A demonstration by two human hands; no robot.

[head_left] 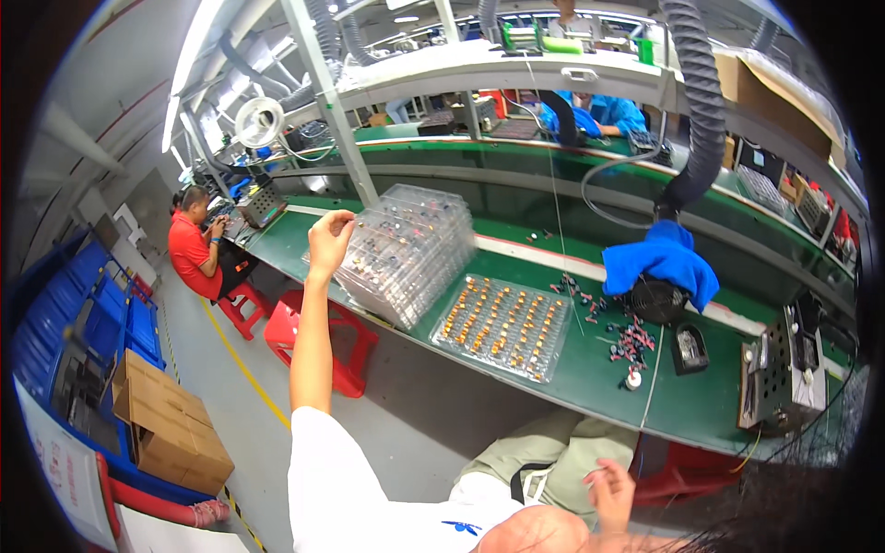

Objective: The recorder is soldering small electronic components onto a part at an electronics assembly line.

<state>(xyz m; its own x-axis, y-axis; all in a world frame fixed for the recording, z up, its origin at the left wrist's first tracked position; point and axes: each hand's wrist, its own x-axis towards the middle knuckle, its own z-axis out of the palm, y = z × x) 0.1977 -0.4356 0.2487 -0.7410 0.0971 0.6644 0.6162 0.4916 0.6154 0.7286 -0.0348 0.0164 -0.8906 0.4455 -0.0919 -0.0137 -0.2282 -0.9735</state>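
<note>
Stacked clear trays (410, 258) stand on a green tabletop (705, 396) beside the left hand (329, 244), fingers bent; the right hand (610, 488) curls near the lap (539, 452), both grips impossible to tell. Parts-dotted tray (551, 355), loose pieces (631, 341), blue cloth (659, 263) sit alongside.

1. A smooth grey floor (396, 424) carries a painted yellow stripe (242, 354).
2. A long green-topped bench (576, 396) crosses the room beneath a pale grey overhead shelf (415, 86).
3. Red plastic stools (286, 324) stand beside the bench.
4. Blue racks (83, 272) line the left, near a brown cardboard carton (184, 442).
5. A long white strip light (189, 76) glows upper left; a thick grey ribbed duct (705, 120) hangs at right.
</note>
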